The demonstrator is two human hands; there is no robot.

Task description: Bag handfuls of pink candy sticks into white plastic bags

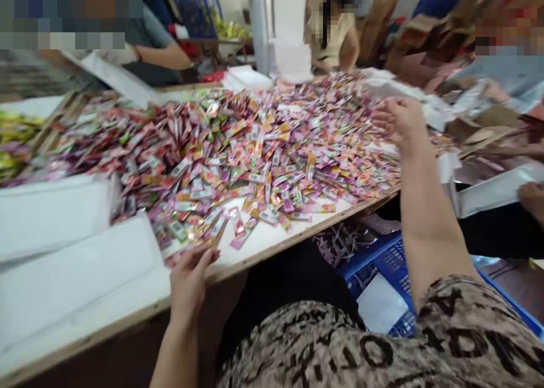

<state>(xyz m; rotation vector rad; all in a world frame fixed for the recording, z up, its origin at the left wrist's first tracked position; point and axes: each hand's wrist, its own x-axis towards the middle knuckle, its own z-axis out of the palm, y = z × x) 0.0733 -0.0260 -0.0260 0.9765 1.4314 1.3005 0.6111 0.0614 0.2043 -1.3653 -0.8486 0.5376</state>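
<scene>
A wide heap of small, colourful wrapped packets (259, 144) in pink, purple, orange and green covers the white table. My left hand (190, 272) is at the table's front edge, its thumb and fingers closed on a small packet (219, 228) that points up and away from me. Over the right part of the heap, my right hand (399, 119) reaches out with its fingers apart and slightly bent. It looks blurred, and no held thing shows in it. A few loose packets lie on the bare white strip beside my left hand.
White bags (76, 263) lie flat on the table at the left. A blue crate (382, 269) stands below the table edge at my right. A co-worker's hand (531, 198) holds a white bag at the far right. Other people sit across the table.
</scene>
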